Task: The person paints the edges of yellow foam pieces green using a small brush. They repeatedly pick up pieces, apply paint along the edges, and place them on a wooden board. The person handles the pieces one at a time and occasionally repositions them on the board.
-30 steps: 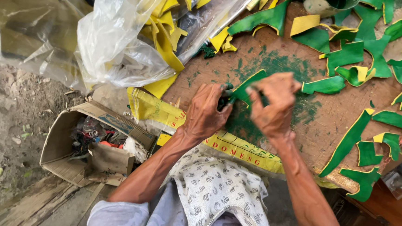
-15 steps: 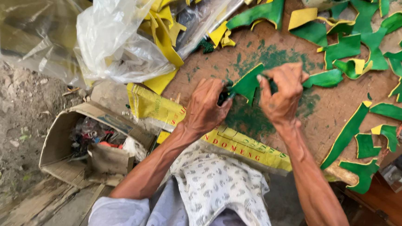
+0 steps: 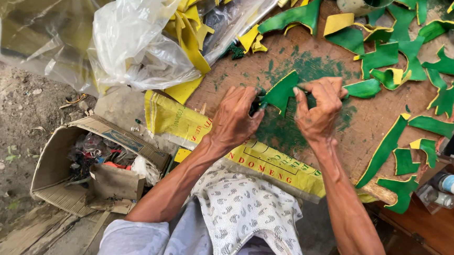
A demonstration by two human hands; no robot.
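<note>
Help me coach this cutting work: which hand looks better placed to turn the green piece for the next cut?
Probably the right hand: it pinches the green piece along its upper edge. The left hand grips a dark tool at the piece's left corner.

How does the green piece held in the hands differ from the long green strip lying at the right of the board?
The held green piece is a short, pointed shape gripped by the left hand and right hand; the long green strip is narrow, curved and untouched. The held piece is over the green-stained middle of the wooden board; the strip lies near the board's right edge. Both are green with yellow edges.
</note>
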